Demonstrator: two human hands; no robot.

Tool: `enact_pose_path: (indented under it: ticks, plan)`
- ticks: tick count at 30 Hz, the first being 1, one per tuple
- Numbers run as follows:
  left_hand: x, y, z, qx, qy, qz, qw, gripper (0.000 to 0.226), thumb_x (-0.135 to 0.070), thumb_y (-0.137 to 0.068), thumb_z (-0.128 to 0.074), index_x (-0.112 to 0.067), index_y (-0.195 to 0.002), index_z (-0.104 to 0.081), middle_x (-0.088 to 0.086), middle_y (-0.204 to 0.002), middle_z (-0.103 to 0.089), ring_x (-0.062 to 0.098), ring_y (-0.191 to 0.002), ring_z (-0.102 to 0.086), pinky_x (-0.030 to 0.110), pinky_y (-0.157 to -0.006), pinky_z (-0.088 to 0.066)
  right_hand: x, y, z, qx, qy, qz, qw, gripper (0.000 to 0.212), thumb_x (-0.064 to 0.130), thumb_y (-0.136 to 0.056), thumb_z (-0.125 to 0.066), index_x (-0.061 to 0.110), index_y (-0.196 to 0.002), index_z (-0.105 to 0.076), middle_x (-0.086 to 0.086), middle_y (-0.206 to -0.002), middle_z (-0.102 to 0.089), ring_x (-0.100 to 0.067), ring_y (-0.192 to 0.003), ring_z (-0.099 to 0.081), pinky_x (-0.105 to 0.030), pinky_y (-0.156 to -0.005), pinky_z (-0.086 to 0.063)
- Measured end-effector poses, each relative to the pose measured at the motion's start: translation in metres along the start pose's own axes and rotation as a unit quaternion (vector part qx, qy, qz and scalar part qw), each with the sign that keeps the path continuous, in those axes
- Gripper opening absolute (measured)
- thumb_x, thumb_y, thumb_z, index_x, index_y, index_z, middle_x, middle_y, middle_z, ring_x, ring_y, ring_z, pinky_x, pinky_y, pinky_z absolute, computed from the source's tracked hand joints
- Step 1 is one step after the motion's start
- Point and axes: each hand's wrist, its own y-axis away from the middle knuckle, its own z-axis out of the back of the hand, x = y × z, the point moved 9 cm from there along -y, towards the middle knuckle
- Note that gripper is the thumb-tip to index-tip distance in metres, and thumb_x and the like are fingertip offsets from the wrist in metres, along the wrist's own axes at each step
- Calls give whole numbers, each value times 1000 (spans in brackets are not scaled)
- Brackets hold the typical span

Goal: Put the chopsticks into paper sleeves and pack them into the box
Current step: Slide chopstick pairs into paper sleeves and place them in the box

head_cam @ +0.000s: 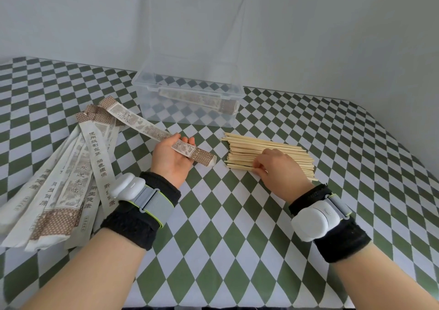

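Two hands work on a green-and-white checked tabletop (213, 226) below a plain pale wall (332, 36).
In the middle I see the left hand (169, 159), palm up, pinching one paper sleeve (193, 154) under the thumb. The right hand (276, 167) curls its fingertips around the nearest chopsticks (268, 150), piled toward the right edge. Spare sleeves (71, 174) fan out at the left edge. The clear box (190, 119) stands open at the far edge, with one sleeved pair (199, 100) inside.
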Motion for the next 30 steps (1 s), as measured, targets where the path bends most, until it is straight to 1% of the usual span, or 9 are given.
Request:
enact_pose_path:
  ticks: [2,3,4,6,8,13,20,25,30]
  plan:
    - [0,0,-1,4,3,-5,1000,14,-10,-97,-43,-8,-111,-43,6,-82,-47,18,-77,-55,32,-76,-50,5,-1,1,-8,16,-2,1000,20,27,-96,-41,15,-101,-56,-1,-97,-57,-17,-87,-49,-26,-77,-39]
    - [0,-1,0,4,4,-10,1000,9,-11,-97,-43,-8,-105,-46,6,-81,-47,17,-77,-54,32,-76,-50,8,0,3,-18,-2,-8,1000,19,26,-97,-38,14,-101,-52,-2,-94,-57,-17,-82,-50,-26,-73,-39]
    - [-2,0,-1,5,9,-17,1000,7,-13,-98,-43,-8,-96,-48,5,-80,-47,17,-76,-53,31,-75,-50,12,1,5,-30,-40,-13,999,17,26,-98,-37,14,-101,-49,-2,-90,-57,-18,-78,-51,-27,-69,-40]
    - [-7,-1,-1,4,23,-41,999,20,-17,-99,-41,-10,-81,-47,4,-78,-45,16,-75,-51,31,-75,-49,22,5,8,-60,-131,-7,990,16,25,-97,-36,13,-100,-46,-3,-84,-57,-20,-70,-52,-30,-63,-43]
    - [-11,0,-2,2,39,-58,998,26,-20,-101,-38,-10,-78,-45,4,-78,-44,17,-75,-50,31,-78,-49,33,9,5,-83,-170,20,982,17,25,-97,-38,13,-101,-50,1,-82,-56,-17,-68,-51,-28,-61,-42]
    - [-12,0,-1,-2,31,-54,998,27,-22,-101,-36,-10,-80,-46,5,-78,-46,19,-76,-53,32,-77,-49,43,12,-3,-107,-141,76,981,35,31,-94,-36,13,-111,-61,-2,-97,-64,-19,-79,-58,-24,-65,-43]
    - [-12,3,-3,3,29,-51,998,28,-24,-101,-35,-11,-79,-46,5,-79,-47,19,-76,-54,32,-79,-48,42,12,-3,-125,-117,73,983,47,37,-92,-28,13,-109,-64,-3,-89,-65,-21,-73,-59,-23,-59,-41]
    - [-10,5,-5,16,11,-41,999,25,-25,-101,-36,-11,-83,-46,5,-81,-47,19,-79,-56,34,-82,-48,41,12,-2,-135,-111,63,982,45,36,-91,-29,13,-106,-64,-3,-85,-63,-22,-71,-58,-25,-54,-42]
    - [-11,6,-4,13,3,-40,999,23,-26,-101,-36,-11,-87,-47,6,-85,-48,20,-83,-57,35,-81,-49,40,11,-2,-142,-103,59,983,30,24,-91,-42,11,-104,-65,-4,-84,-63,-22,-72,-58,-23,-54,-38]
